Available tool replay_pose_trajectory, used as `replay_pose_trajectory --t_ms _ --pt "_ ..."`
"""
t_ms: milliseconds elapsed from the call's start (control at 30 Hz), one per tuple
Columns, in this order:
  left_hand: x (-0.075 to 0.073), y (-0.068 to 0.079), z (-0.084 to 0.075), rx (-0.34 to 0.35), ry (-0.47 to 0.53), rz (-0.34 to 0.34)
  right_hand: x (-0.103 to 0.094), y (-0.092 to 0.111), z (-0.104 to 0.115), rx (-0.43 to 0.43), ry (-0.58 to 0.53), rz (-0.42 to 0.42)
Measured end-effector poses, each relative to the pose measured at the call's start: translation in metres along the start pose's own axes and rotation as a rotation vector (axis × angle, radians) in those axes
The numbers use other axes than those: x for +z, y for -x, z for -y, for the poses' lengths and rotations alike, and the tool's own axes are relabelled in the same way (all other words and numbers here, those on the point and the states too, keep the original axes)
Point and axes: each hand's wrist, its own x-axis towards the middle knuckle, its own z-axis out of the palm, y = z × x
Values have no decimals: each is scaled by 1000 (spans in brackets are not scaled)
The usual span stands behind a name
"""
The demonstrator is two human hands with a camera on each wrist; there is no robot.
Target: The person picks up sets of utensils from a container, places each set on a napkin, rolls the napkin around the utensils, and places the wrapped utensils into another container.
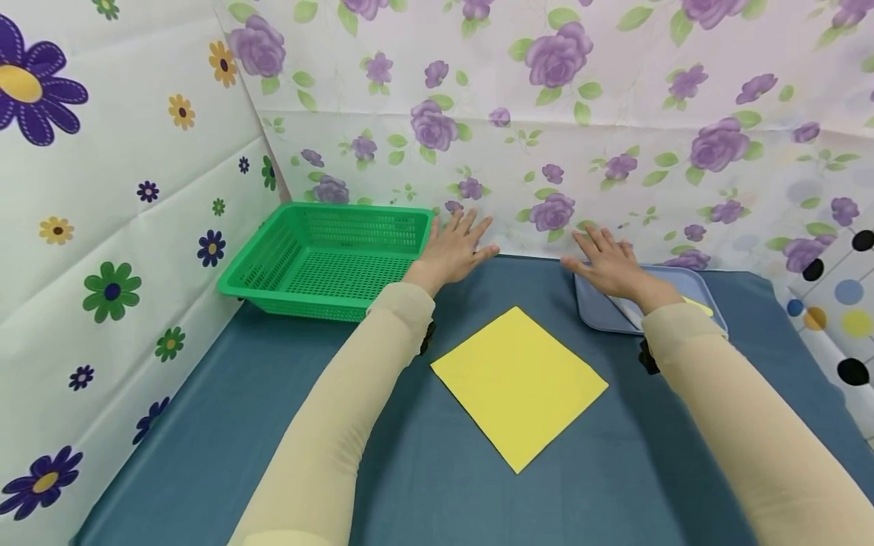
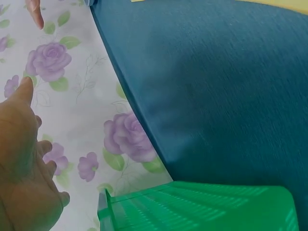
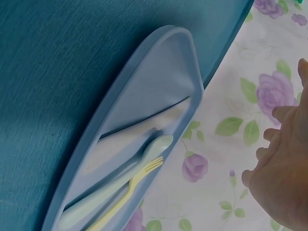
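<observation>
My left hand [image 1: 451, 250] is held out with its fingers spread, beside the right end of a green plastic basket [image 1: 328, 307], and holds nothing. My right hand [image 1: 608, 265], fingers also extended, hovers over the near-left part of a blue-grey tray [image 1: 690, 280] and holds nothing. On the tray, the right wrist view shows a pale green spoon [image 3: 159, 144], a yellow fork [image 3: 132, 187] and a long whitish flat item [image 3: 144, 125] whose kind I cannot tell. Between my forearms a yellow square sheet [image 1: 519, 387] lies flat, one corner pointing toward me.
A dark blue cloth [image 1: 287, 425] covers the table. Behind it stands a backdrop with purple roses [image 1: 556, 57], and a flower-patterned sheet [image 1: 123, 197] closes off the left side. A dotted sheet [image 1: 843, 296] borders the right.
</observation>
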Motion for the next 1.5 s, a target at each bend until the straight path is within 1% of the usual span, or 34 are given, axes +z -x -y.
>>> replay_pose_trajectory --t_ms 67,167,300,333,500,700,867,1000,1100,1267,1367,1500 --pt "0 1 0 11 -8 -14 -1 0 -2 -5 -8 4" --pt "1 3 2 16 -30 -1 -1 1 -1 -13 -18 6" --pt "1 8 3 29 -48 24 -2 4 2 -30 -35 9" --pt "1 11 3 35 -53 21 -2 5 2 -31 -31 9" --pt "0 14 3 62 -51 8 -2 3 -5 -27 -6 0" --pt "0 16 -1 67 -54 31 -1 6 -8 -36 -19 -7" --pt "-1 22 -4 101 -37 34 3 10 -9 -52 -26 5" --pt "-2 26 -6 135 -31 21 3 11 -11 -71 -25 -15" --pt "-2 32 -7 155 -14 25 1 12 -11 -81 -13 -24" --pt "1 41 -10 187 31 47 0 16 -11 -109 -15 -15" --pt "3 45 -11 196 37 57 2 18 -13 -128 -34 -19" --pt "5 51 -12 205 56 62 2 21 -11 -129 -41 -23"
